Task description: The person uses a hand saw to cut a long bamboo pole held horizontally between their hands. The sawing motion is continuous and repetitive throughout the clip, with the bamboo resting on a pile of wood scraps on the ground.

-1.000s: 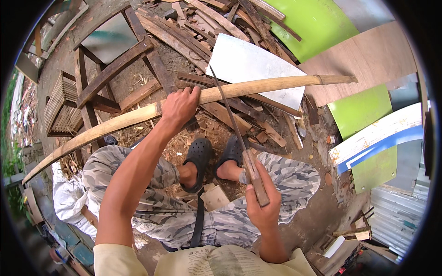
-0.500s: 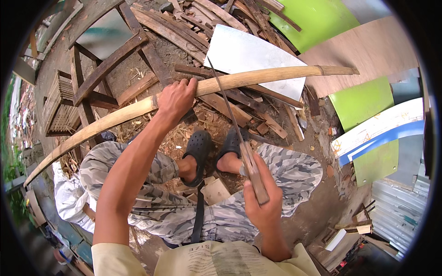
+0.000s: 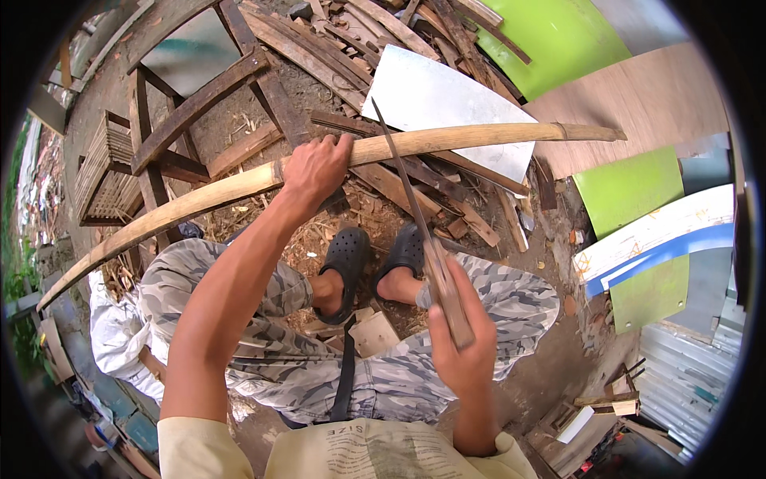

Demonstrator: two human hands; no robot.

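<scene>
A long, curved bamboo pole (image 3: 471, 137) stretches across in front of me, from the lower left to the upper right. My left hand (image 3: 317, 166) is wrapped over it from above, just right of a node. In my right hand (image 3: 469, 347) is the wooden handle of a machete (image 3: 413, 195), whose long, narrow dark blade points up and away. The blade crosses the pole just right of my left hand, seen nearly edge-on. Whether it touches the bamboo or hangs above it, I cannot tell. The right hand and handle are slightly blurred.
Scrap wood (image 3: 319, 60) is heaped beyond the pole, with a white panel (image 3: 443, 96) on it. A dark wooden frame (image 3: 199, 104) stands at the far left beside a slatted crate (image 3: 116, 180). Green sheets (image 3: 630, 191) and corrugated metal (image 3: 690, 375) lie right. My clogs (image 3: 345, 267) are below.
The view has shifted slightly. My right hand and the machete have moved a little to the right, still across the pole. My left hand keeps its grip on the bamboo.
</scene>
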